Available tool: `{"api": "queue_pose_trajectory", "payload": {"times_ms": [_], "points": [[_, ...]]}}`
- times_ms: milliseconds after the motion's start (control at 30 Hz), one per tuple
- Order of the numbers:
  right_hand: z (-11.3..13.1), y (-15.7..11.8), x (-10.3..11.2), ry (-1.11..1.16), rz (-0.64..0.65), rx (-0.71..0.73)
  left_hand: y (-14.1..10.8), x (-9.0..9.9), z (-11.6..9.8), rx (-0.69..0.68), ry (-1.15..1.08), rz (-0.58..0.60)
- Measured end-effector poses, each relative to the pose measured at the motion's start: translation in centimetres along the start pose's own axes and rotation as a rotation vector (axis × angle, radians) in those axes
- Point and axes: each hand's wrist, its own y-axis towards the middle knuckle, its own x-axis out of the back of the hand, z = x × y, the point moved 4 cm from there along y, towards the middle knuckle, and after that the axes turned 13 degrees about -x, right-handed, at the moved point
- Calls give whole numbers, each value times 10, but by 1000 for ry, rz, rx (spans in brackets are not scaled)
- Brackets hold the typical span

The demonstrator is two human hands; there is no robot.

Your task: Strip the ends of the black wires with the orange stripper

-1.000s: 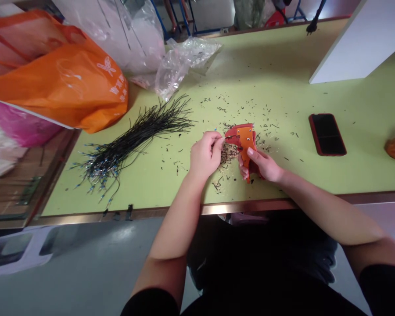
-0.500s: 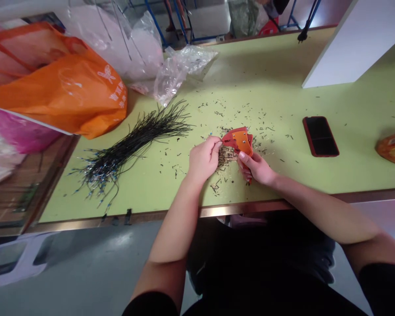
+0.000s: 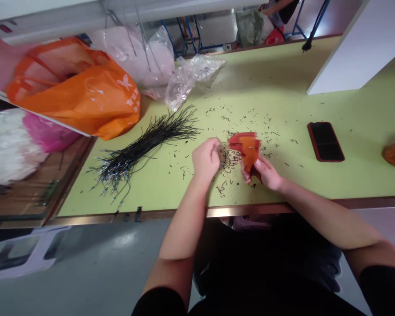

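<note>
The right hand's fingers are gripping the handle of the tool, whose head is pointing toward the left hand, just apart from it. The left fingers are bunching together; I cannot tell whether they are pinching anything. Black bits are lying between both sets of fingers on the worktop. Left of the left fingers, wires are lying bundled. Beyond these, an orange bag is sagging, its contents hidden, and a clear bag is lying crumpled.
</note>
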Motion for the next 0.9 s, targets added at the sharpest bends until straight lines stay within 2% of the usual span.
{"api": "queue_pose_trajectory", "payload": {"times_ms": [67,133,200,267,333,433,533,767,900], "points": [[10,-3,10,78,-133,99,0,9,16,113,11,-175],[17,-5,21,172,-281,139,0,12,25,165,19,-248],[18,-4,26,207,-290,103,1,6,22,139,6,-159],[15,0,25,197,-225,66,1,-3,10,74,-5,-36],[9,4,21,166,-151,2,1,-8,-5,7,-4,34],[-2,9,12,113,-72,-91,1,-10,-22,-55,-1,80],[-7,11,5,78,-29,-125,0,-11,-30,-75,12,108],[-16,18,5,95,-24,-149,-2,-16,-50,-144,-9,234],[-20,18,6,106,-14,-146,-2,-15,-60,-182,-7,219]]}}
